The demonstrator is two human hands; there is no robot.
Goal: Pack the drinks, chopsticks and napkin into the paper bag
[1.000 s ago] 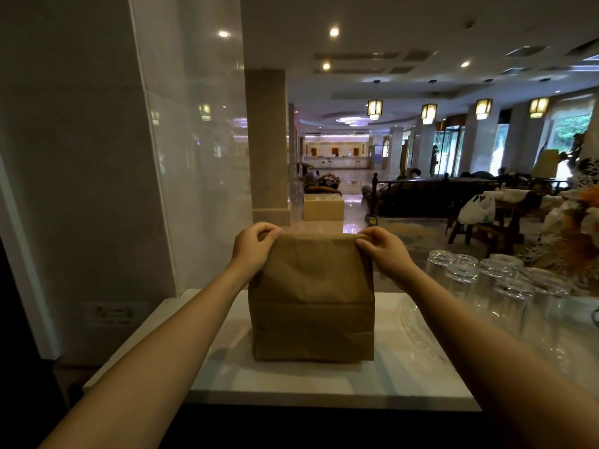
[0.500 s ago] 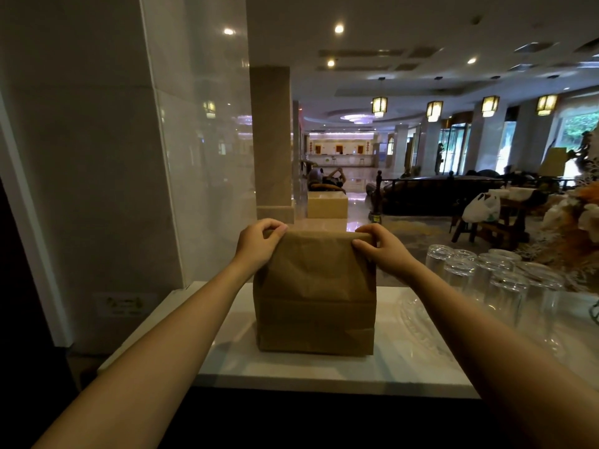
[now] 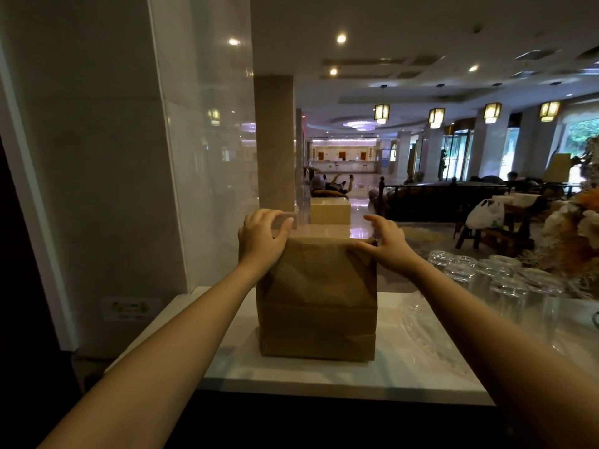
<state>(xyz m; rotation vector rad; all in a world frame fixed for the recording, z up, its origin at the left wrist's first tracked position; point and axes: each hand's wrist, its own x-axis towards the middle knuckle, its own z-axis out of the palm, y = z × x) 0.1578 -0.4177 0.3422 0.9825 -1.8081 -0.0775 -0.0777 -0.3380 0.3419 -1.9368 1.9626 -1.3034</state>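
Brown paper bag (image 3: 317,296) upright in the middle of the white counter (image 3: 402,364), top folded shut, long axis vertical, directly below both hands and equally near each. Left hand (image 3: 262,238) loosely curled at the top left corner, right hand (image 3: 385,239) spread, thumb on the fold, fingers lifted: neither gripping. Upturned glasses (image 3: 505,280) near on the right; hotel lobby beyond.

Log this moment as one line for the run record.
stage: closing bag | paper bag: upright on white counter, top folded | left hand: at top left corner | right hand: thumb on fold | glasses: right of bag
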